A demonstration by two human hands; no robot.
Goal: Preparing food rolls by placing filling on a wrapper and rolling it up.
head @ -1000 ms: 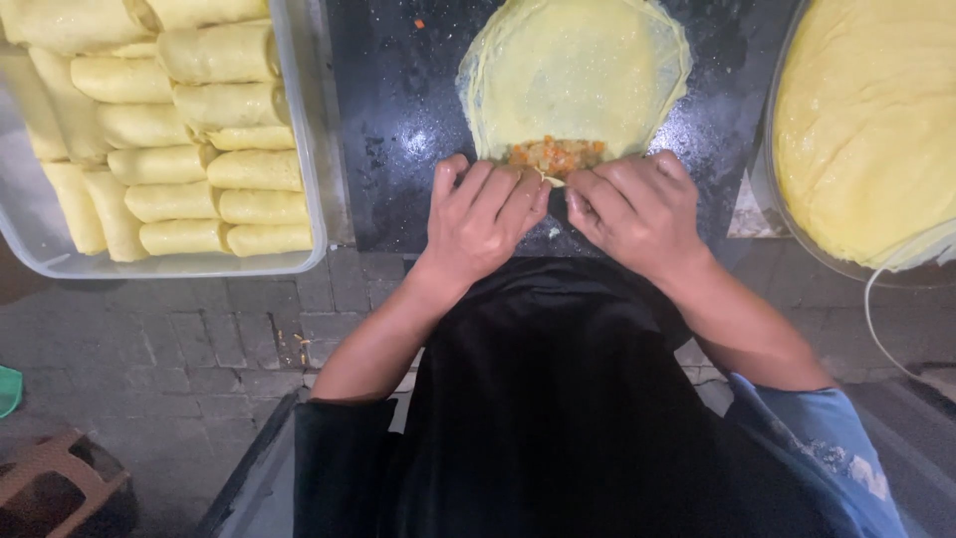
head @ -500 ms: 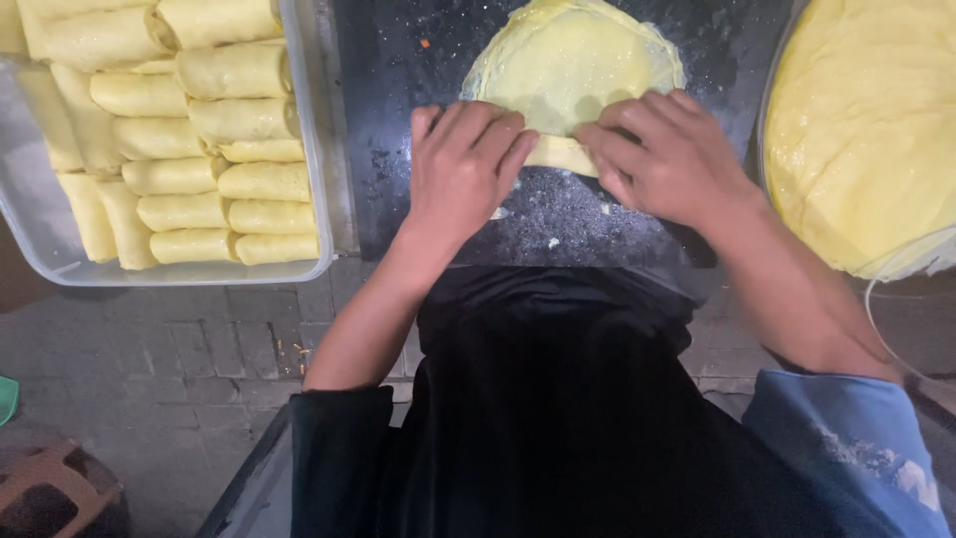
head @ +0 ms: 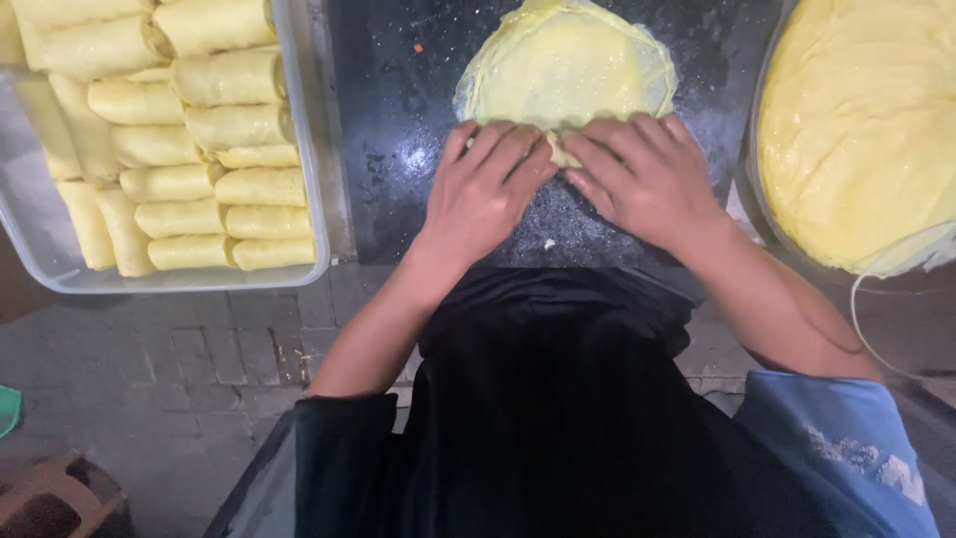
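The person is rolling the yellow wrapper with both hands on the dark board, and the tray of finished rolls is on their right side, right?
Not quite. The head view shows the tray of finished rolls on their left. Both hands, left hand and right hand, do press the yellow wrapper.

No packages, labels, signs or screens show anywhere in this view

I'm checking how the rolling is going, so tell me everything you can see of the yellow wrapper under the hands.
The yellow wrapper is a thin, round, pale sheet, soft and slightly glossy, lying flat on the dark work surface. Its near edge is folded up into a small roll. The left hand and right hand press palms-down on that fold, fingers spread. No filling shows.
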